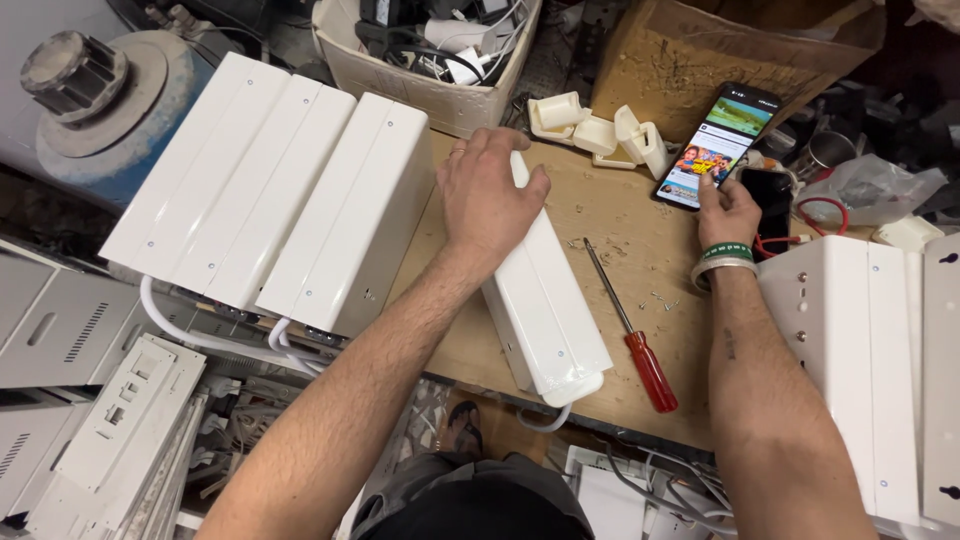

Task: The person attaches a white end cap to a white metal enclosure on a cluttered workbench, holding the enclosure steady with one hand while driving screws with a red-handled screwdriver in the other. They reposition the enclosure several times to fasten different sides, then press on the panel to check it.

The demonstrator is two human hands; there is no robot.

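My left hand (488, 190) rests palm-down on the far end of a white metal box (550, 310) that lies lengthwise on the wooden bench (625, 225). My right hand (728, 212) reaches toward a lit smartphone (718, 145) propped against a cardboard sheet, with a fingertip touching the lower part of its screen. A green and white band circles that wrist. Between my hands lies a red-handled screwdriver (630, 335) beside a few loose screws (660, 298).
Two more white boxes (250, 190) lie at the left, trailing white cables. White metal panels (860, 360) stand at the right. Small white plastic clips (600, 130) and a carton of cables (440, 50) sit at the back. A second dark phone (772, 195) lies beside my right hand.
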